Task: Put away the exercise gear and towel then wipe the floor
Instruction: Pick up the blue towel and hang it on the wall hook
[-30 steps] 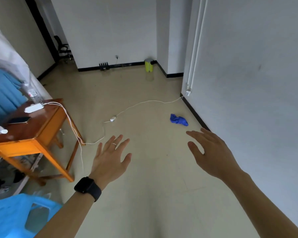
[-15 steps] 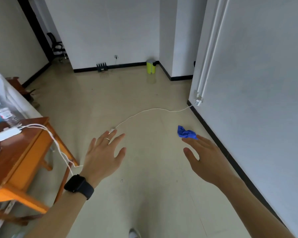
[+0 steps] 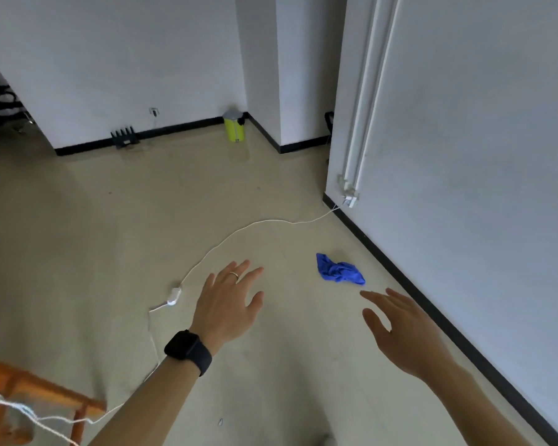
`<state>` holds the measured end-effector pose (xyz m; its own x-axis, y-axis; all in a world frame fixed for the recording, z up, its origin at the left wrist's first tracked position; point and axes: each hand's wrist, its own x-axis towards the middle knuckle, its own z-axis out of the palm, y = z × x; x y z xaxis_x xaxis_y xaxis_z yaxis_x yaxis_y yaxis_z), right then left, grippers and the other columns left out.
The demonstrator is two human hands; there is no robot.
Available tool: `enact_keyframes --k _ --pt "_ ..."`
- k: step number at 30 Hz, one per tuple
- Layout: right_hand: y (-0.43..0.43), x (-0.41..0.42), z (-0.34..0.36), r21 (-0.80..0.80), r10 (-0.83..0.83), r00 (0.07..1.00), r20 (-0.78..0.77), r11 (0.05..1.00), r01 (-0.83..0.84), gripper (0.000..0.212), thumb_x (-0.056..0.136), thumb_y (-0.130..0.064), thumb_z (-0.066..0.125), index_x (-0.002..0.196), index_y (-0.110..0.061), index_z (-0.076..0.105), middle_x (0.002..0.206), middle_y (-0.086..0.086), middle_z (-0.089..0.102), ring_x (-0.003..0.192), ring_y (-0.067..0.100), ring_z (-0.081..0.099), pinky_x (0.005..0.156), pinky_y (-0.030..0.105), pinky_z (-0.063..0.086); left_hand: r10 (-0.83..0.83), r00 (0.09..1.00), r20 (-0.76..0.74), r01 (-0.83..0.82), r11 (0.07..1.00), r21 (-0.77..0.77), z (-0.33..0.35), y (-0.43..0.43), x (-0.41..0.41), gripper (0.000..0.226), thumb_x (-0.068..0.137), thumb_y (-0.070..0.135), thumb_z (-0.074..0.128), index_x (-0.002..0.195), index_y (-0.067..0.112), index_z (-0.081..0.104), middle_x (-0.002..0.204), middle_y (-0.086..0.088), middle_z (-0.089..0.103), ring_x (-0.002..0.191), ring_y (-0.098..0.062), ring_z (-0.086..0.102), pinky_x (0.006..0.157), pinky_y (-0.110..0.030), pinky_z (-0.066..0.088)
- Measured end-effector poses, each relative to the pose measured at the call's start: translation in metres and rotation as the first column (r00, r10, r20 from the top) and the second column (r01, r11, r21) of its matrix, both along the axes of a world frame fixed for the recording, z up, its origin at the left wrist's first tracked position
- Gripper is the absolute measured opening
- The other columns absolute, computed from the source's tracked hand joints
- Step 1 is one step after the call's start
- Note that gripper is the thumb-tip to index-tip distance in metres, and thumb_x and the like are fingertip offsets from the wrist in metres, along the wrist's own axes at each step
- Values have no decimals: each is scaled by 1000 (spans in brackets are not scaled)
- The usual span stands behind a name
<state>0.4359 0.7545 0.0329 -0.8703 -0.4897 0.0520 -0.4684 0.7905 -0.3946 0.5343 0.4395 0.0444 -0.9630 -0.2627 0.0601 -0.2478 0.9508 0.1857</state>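
**Closing in on the blue cloth, both hands empty**

The person has walked fwd over the last sec. The blue cloth (image 3: 339,272), which was well ahead of the hands, now lies just beyond the right hand (image 3: 403,329), whose fingertips are near it but not touching. The wooden table (image 3: 29,391) has slid almost out of sight, well behind and to the left of the cloth.

Right hand: fingers straight and spread, holding nothing. Left hand (image 3: 229,304): same, palm down, ring on one finger, black watch (image 3: 187,351) on the wrist. It hovers to the left of the cloth, well apart from it.

I'd say this is the approach to a pickup, prob. w/ the right hand. I can't tell if the cloth is the towel to put away or the rag for wiping. No exercise gear in sight.

The cloth sits crumpled on the beige floor (image 3: 110,236), close to the black baseboard (image 3: 432,304) on its right. A white cord (image 3: 239,231) arcs along the floor left of the cloth, w/ a small switch (image 3: 174,296) on it, and could catch a foot. Far beyond the cloth, a yellow bin (image 3: 235,130) stands in the corner.
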Motion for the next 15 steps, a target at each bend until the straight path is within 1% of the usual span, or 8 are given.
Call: enact_keyframes --k 5,9,12,15 --pt "-38 -83 -36 26 -88 994 60 996 87 44 100 -49 38 143 -42 44 143 -23 50 146 8 29 118 33 29 -100 993 69 101 995 2 -33 -39 -122 51 98 47 40 148 40 35 158 5 32 148 -18 22 117 -44 22" --pt "-72 -160 -61 42 -143 984 107 989 139 44 102 -49 35 144 -42 42 145 -24 47 146 8 27 119 32 24 -151 981 118 154 988 -19 -50 -63 -219 49 100 45 36 148 40 35 158 6 33 149 -17 20 117 -44 21" --pt "-96 -223 -71 73 -164 975 150 985 155 44 102 -47 35 145 -41 42 146 -21 48 146 11 29 119 34 26 -177 973 150 181 983 -12 -58 -82 -293 49 100 45 36 149 39 35 158 6 33 148 -18 21 117 -44 22" --pt "-117 -279 -76 89 -207 961 182 977 194 44 102 -46 36 144 -40 44 144 -18 51 145 12 32 117 35 27 -210 961 182 213 977 0 -66 -99 -357 48 99 44 39 147 37 39 156 4 37 147 -20 25 115 -44 24"
